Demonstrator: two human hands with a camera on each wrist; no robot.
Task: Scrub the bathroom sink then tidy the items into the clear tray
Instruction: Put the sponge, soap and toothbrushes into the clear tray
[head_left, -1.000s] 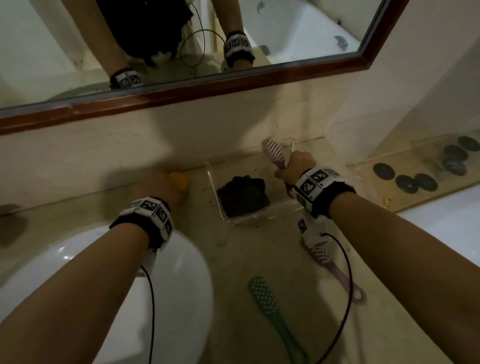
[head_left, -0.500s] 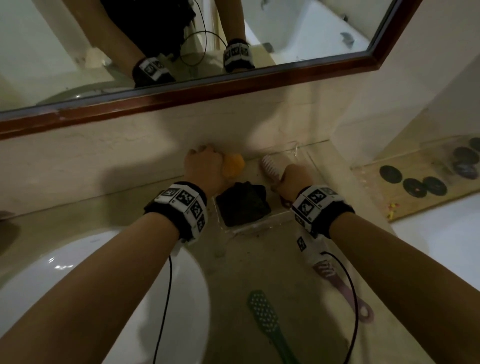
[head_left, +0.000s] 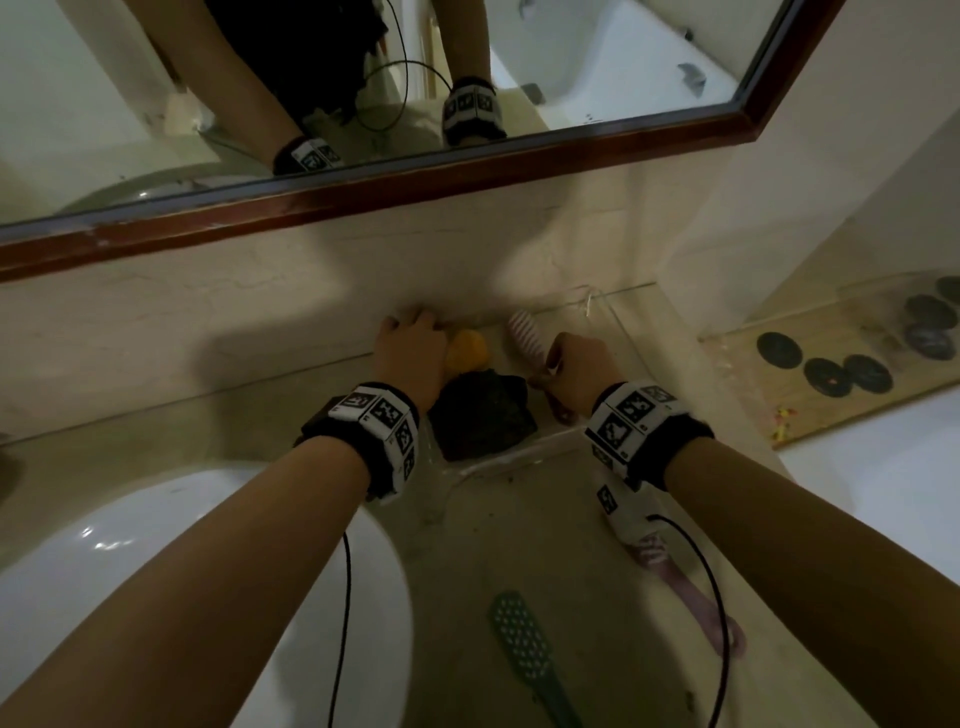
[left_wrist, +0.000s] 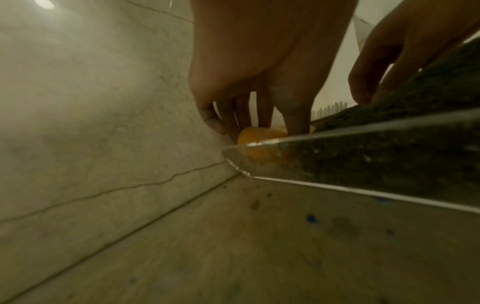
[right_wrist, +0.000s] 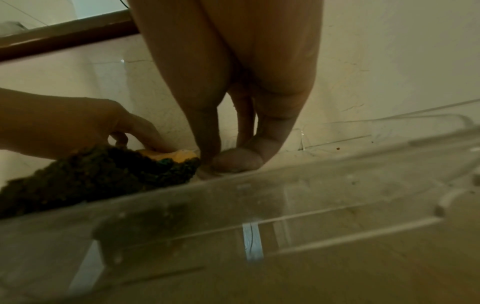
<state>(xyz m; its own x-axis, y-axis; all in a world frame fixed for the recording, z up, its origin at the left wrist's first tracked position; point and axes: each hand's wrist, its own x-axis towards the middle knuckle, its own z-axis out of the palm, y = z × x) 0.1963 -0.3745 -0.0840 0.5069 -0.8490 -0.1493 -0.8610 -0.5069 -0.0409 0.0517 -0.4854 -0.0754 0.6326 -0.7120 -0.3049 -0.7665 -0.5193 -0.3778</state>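
The clear tray (head_left: 511, 457) stands against the wall with a dark cloth (head_left: 483, 415) in it. My left hand (head_left: 415, 338) reaches over the tray's back left corner and grips an orange sponge (head_left: 467, 351) low beside the cloth. In the left wrist view the fingers (left_wrist: 241, 121) and thumb close round the sponge (left_wrist: 257, 133) behind the tray wall (left_wrist: 363, 164). My right hand (head_left: 566, 358) holds a pink bristle brush (head_left: 527, 332) by its handle inside the tray, right of the cloth. The right wrist view has the fingertips (right_wrist: 233, 160) pinched together just behind the tray wall (right_wrist: 259, 205).
The white sink (head_left: 208, 571) lies at lower left. A green brush (head_left: 524, 649) and a second pink brush (head_left: 696, 597) lie on the counter in front of the tray. A mirror (head_left: 363, 78) hangs above. Dark discs (head_left: 826, 371) sit on a board at right.
My left hand carried the orange sponge from the counter left of the tray into the tray's back corner. My right hand lowered the pink brush deeper into the tray.
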